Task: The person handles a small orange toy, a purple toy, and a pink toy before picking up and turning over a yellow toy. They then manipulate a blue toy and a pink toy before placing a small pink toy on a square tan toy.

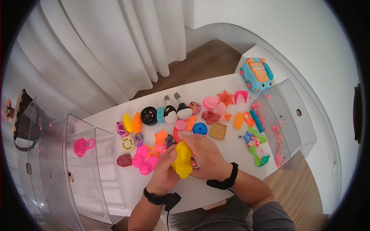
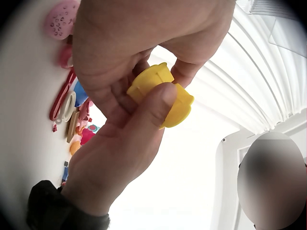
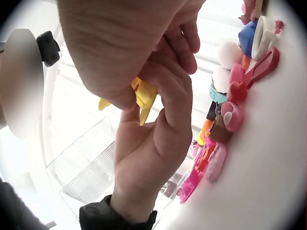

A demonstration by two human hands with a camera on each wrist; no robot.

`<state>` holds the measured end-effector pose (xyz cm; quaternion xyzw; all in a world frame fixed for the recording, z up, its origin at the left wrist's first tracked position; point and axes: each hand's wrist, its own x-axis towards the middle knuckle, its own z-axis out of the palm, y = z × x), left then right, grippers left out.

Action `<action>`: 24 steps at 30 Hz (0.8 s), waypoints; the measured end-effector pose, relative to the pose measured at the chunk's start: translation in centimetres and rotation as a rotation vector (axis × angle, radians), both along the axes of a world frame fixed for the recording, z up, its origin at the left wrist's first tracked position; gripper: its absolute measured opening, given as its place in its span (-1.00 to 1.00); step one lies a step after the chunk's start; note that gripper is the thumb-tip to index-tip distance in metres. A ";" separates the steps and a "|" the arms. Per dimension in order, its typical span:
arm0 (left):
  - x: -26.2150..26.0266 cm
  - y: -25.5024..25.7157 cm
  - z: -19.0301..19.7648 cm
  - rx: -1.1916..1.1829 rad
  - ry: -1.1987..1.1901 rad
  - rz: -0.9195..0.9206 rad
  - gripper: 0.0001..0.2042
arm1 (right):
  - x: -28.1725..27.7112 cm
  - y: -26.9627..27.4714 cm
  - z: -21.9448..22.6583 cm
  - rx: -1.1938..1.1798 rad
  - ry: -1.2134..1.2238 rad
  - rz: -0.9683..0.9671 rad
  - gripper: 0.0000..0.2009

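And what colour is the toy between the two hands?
The toy is yellow, best seen in the head view.

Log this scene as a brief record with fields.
Held item: yellow plastic toy, scalloped at one end
Left hand: grips the toy
Right hand: grips the toy too
Surface: white table
Beyond the hands: blue disc, square tan piece, black toy donut
Far right corner: toy telephone with a keypad

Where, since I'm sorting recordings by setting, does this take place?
Probably a playroom or similar indoor space: colourful toys spread over a white table, a toy telephone, and long white curtains beyond.
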<state>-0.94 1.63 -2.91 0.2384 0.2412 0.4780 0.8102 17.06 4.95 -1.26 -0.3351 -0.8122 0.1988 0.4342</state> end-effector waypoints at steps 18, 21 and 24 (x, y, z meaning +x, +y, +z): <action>0.1 0.0 -0.2 -0.027 -0.032 0.016 -0.51 | 0.1 0.2 -0.6 0.032 -0.010 -0.003 -0.23; 0.1 0.2 0.0 -0.010 0.002 0.042 -0.55 | 0.1 0.0 -0.1 -0.042 -0.027 0.016 -0.17; -0.1 0.3 -0.3 0.030 0.021 0.080 -0.61 | 0.2 0.1 -0.1 -0.117 -0.032 0.051 -0.17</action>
